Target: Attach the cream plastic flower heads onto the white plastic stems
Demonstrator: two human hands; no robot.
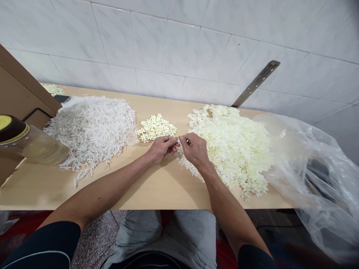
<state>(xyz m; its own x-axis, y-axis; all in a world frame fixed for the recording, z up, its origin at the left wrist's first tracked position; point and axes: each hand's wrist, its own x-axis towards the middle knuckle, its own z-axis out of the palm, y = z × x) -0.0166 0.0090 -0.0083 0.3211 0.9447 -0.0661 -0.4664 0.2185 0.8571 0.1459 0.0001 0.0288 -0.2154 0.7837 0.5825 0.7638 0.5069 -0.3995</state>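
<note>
My left hand and my right hand meet at the middle of the wooden table, fingers pinched together around a small pale piece I cannot make out clearly. A big heap of cream artificial flower heads lies just right of my right hand, touching it. A small heap of flower heads sits just beyond my left hand. A large pile of thin white plastic stems covers the left of the table.
A clear plastic bag billows over the table's right end. A bottle with a yellow cap lies at the left edge by a brown board. A metal bracket leans on the tiled wall.
</note>
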